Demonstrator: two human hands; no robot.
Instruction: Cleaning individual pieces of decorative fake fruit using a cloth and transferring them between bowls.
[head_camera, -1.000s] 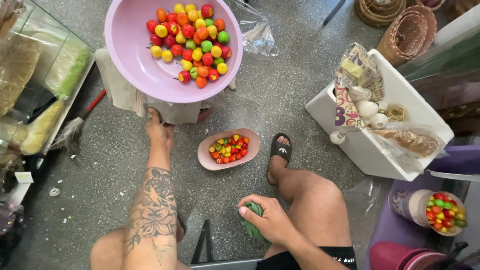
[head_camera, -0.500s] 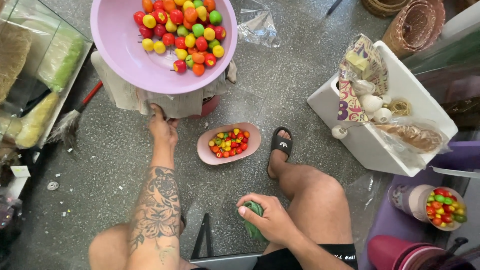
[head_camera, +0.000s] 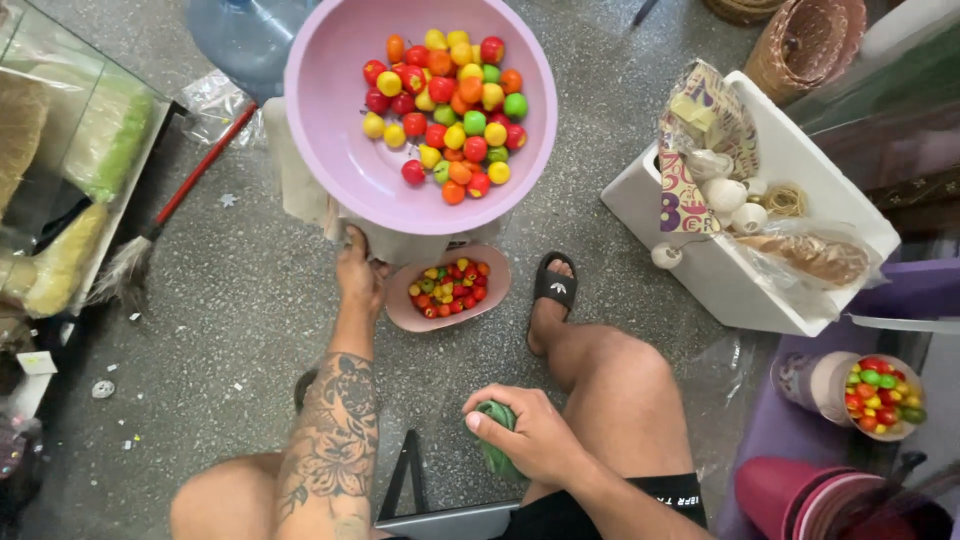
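Below me on the speckled grey floor (head_camera: 230, 290), my left hand (head_camera: 358, 275) grips the lower rim of a big round pink plastic basin (head_camera: 330, 150), fingers curled under its edge where it sits on a pale cloth-covered stand (head_camera: 295, 185). Small round toy-like fruits in red, orange, yellow and green (head_camera: 450, 110) lie heaped toward the basin's far right side. Just under the basin, a small shallow pink plastic bowl (head_camera: 400, 312) rests on the floor, filled with the same little colourful fruits; it lies just beside my left hand and near my right foot in a black slide sandal (head_camera: 553, 288).

My right hand (head_camera: 535, 435) rests against my right thigh, closed around a small dark green bundle (head_camera: 493, 445); I cannot tell what the bundle is.

To the right stands a white foam box (head_camera: 800, 160) holding paper packets, white spools and a clear bag. Lower right, a clear plastic cup (head_camera: 810, 380) holds more coloured fruits. On the left, a red-handled broom (head_camera: 165, 205) lies across the floor beside a glass case (head_camera: 60, 100), and a blue water jug (head_camera: 245, 35) sits behind the basin.
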